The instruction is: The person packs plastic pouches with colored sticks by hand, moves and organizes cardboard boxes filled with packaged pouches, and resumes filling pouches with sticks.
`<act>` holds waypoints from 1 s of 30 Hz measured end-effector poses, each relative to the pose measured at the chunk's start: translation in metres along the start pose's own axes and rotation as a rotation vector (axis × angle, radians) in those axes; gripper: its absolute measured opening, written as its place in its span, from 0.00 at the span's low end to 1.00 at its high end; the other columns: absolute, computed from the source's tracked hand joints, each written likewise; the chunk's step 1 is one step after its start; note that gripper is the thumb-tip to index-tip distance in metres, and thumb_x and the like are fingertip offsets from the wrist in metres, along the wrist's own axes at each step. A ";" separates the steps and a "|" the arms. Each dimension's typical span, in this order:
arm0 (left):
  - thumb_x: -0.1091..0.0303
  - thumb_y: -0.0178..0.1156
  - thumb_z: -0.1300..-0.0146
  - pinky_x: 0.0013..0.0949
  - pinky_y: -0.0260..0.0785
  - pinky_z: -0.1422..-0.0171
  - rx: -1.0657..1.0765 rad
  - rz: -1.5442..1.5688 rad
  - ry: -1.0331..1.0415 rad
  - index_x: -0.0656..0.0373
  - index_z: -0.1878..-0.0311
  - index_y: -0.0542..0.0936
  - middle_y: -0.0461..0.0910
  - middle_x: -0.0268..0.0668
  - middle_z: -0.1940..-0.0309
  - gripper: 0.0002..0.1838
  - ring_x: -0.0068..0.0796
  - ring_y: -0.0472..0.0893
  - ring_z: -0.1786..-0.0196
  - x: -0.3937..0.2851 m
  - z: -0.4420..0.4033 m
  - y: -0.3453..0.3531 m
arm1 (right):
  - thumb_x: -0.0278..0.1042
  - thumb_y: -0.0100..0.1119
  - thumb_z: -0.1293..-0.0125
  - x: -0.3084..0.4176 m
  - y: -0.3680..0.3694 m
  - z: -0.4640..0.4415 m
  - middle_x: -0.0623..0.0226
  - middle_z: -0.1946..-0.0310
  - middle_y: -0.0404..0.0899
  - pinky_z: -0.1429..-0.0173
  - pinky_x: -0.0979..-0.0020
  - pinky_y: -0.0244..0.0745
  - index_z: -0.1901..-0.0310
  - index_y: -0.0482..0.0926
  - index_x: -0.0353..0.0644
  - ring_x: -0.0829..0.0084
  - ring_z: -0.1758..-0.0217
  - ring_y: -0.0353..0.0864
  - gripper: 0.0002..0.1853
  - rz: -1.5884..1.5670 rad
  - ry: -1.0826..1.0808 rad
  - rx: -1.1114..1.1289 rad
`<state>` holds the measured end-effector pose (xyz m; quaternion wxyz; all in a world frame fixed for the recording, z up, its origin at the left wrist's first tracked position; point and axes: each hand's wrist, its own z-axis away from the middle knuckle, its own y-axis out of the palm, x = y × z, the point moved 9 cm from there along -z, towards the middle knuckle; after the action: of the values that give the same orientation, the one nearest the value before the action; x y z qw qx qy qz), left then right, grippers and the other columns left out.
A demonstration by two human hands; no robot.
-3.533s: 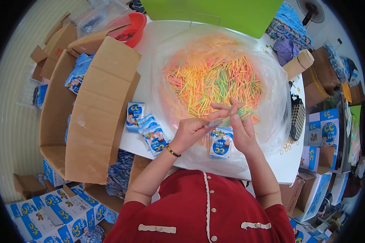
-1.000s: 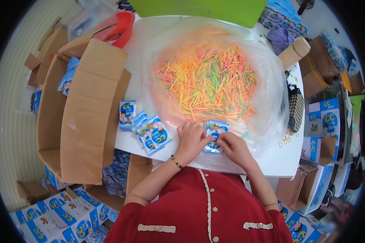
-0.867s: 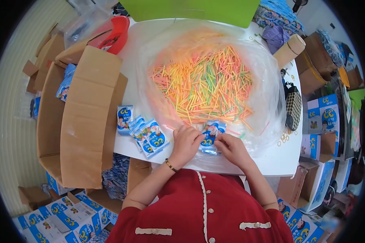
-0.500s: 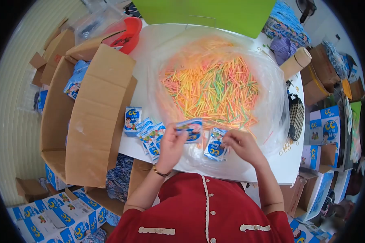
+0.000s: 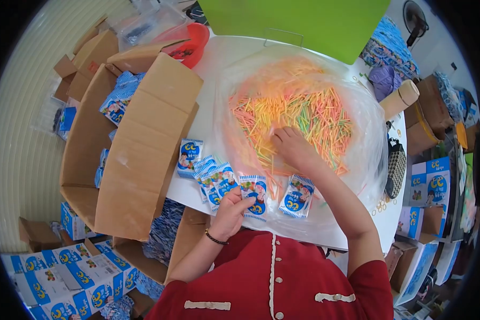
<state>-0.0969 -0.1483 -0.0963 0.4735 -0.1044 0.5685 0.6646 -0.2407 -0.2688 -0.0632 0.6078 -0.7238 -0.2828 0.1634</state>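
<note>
My left hand [image 5: 230,214] pinches a small blue-and-white packet [image 5: 255,193] at its lower left, thumb on the printed front. In the heap of thin pastel sticks [image 5: 309,114], pink, yellow, orange and green, rests my right hand [image 5: 295,149]. Its fingers are curled down together among the sticks; whatever they grip is hidden. Below that hand, a loose packet [image 5: 296,197] of the same print lies on the clear plastic sheet [image 5: 365,133]. To the left of my left hand are several overlapping packets [image 5: 217,181] and a small stack of packets [image 5: 190,154].
A large open cardboard box [image 5: 144,144] with packets inside stands along the table's left edge. Behind the heap rises a green panel [image 5: 298,24]. A red bowl [image 5: 194,45] sits back left. At the right are a beige tumbler [image 5: 400,100] and a checkered pouch [image 5: 394,168].
My right hand has left the loose packet and moved up into the sticks. My left hand has lowered its packet and turned it upright. The whole view has shifted slightly.
</note>
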 end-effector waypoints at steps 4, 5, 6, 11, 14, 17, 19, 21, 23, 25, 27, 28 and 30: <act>0.76 0.55 0.32 0.35 0.74 0.41 0.046 0.053 -0.003 0.64 0.48 0.76 0.82 0.37 0.54 0.11 0.28 0.82 0.50 0.001 -0.019 0.006 | 0.25 0.59 0.47 -0.009 -0.027 0.020 0.60 0.56 0.77 0.43 0.64 0.71 0.52 0.75 0.37 0.60 0.50 0.76 0.18 -0.141 -0.005 -0.186; 0.75 0.55 0.30 0.35 0.74 0.41 0.069 0.050 0.032 0.64 0.48 0.76 0.82 0.38 0.53 0.10 0.28 0.82 0.49 -0.004 -0.028 0.012 | 0.24 0.58 0.45 -0.019 -0.027 0.025 0.60 0.57 0.78 0.44 0.65 0.72 0.52 0.75 0.36 0.60 0.52 0.77 0.17 -0.232 0.023 -0.269; 0.74 0.54 0.29 0.35 0.73 0.40 0.093 0.046 0.068 0.64 0.47 0.76 0.82 0.38 0.53 0.10 0.28 0.82 0.49 -0.009 -0.038 0.020 | 0.23 0.57 0.43 -0.029 -0.031 0.029 0.61 0.58 0.79 0.45 0.66 0.72 0.51 0.75 0.36 0.61 0.53 0.78 0.16 -0.322 0.051 -0.352; 0.72 0.50 0.26 0.31 0.73 0.41 0.182 -0.051 0.303 0.63 0.42 0.73 0.81 0.36 0.50 0.13 0.24 0.80 0.47 -0.040 -0.094 0.070 | 0.23 0.48 0.29 -0.063 -0.024 0.060 0.65 0.56 0.80 0.43 0.70 0.71 0.48 0.75 0.38 0.73 0.49 0.78 0.11 -1.168 0.471 -0.462; 0.71 0.50 0.26 0.29 0.73 0.42 0.270 -0.202 0.290 0.62 0.42 0.73 0.81 0.35 0.50 0.13 0.21 0.80 0.49 -0.019 -0.130 0.089 | 0.25 0.47 0.27 -0.063 -0.014 0.067 0.65 0.56 0.80 0.44 0.72 0.72 0.48 0.76 0.37 0.75 0.50 0.78 0.11 -1.136 0.533 -0.449; 0.71 0.50 0.25 0.27 0.73 0.43 0.252 -0.203 0.257 0.61 0.42 0.73 0.81 0.33 0.51 0.13 0.19 0.80 0.50 0.002 -0.146 0.087 | 0.27 0.47 0.26 -0.076 0.012 0.081 0.65 0.56 0.80 0.43 0.72 0.71 0.45 0.76 0.38 0.76 0.50 0.77 0.13 -1.141 0.567 -0.456; 0.71 0.50 0.26 0.29 0.73 0.42 0.211 -0.168 0.279 0.60 0.41 0.73 0.81 0.33 0.50 0.13 0.20 0.80 0.49 -0.006 -0.142 0.087 | 0.29 0.48 0.26 -0.079 0.009 0.088 0.67 0.56 0.80 0.43 0.73 0.70 0.41 0.75 0.39 0.78 0.50 0.77 0.15 -1.363 0.644 -0.512; 0.71 0.50 0.26 0.30 0.74 0.43 0.175 -0.191 0.312 0.60 0.41 0.73 0.80 0.32 0.49 0.13 0.21 0.81 0.50 -0.012 -0.142 0.069 | 0.30 0.49 0.26 -0.096 -0.012 0.097 0.67 0.56 0.80 0.44 0.73 0.70 0.42 0.75 0.39 0.77 0.49 0.77 0.14 -1.205 0.640 -0.645; 0.71 0.51 0.26 0.30 0.74 0.43 0.137 -0.242 0.305 0.60 0.42 0.73 0.81 0.32 0.50 0.13 0.21 0.81 0.50 -0.025 -0.132 0.062 | 0.31 0.51 0.26 -0.104 -0.035 0.105 0.68 0.57 0.80 0.45 0.71 0.71 0.44 0.76 0.38 0.75 0.50 0.77 0.14 -0.946 0.630 -0.721; 0.70 0.51 0.26 0.31 0.75 0.44 0.099 -0.282 0.317 0.61 0.42 0.74 0.81 0.33 0.51 0.13 0.22 0.81 0.51 -0.031 -0.125 0.057 | 0.30 0.51 0.27 -0.099 -0.028 0.103 0.71 0.58 0.78 0.46 0.73 0.69 0.44 0.76 0.38 0.78 0.53 0.75 0.13 -0.753 0.565 -0.673; 0.70 0.52 0.27 0.32 0.76 0.44 0.129 -0.215 0.194 0.62 0.44 0.75 0.81 0.33 0.51 0.12 0.23 0.82 0.51 -0.014 -0.122 0.049 | 0.30 0.52 0.27 -0.095 -0.015 0.102 0.70 0.57 0.78 0.44 0.72 0.68 0.44 0.76 0.38 0.77 0.51 0.74 0.13 -0.709 0.559 -0.550; 0.70 0.52 0.27 0.32 0.76 0.44 0.145 -0.181 0.135 0.62 0.44 0.75 0.81 0.34 0.52 0.12 0.23 0.82 0.51 -0.006 -0.122 0.046 | 0.31 0.51 0.27 -0.095 -0.006 0.104 0.69 0.56 0.79 0.42 0.70 0.68 0.44 0.75 0.38 0.75 0.49 0.74 0.14 -0.759 0.582 -0.451; 0.69 0.52 0.27 0.34 0.77 0.44 0.106 -0.112 0.084 0.62 0.45 0.76 0.82 0.35 0.52 0.12 0.25 0.82 0.50 0.004 -0.120 0.038 | 0.32 0.52 0.27 -0.100 0.001 0.111 0.68 0.53 0.80 0.39 0.68 0.66 0.43 0.75 0.38 0.74 0.45 0.74 0.14 -0.957 0.658 -0.442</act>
<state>-0.1754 -0.2453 -0.1140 0.4903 -0.1387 0.6156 0.6012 -0.3836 -0.2427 -0.0974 0.5049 -0.6379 -0.4009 -0.4212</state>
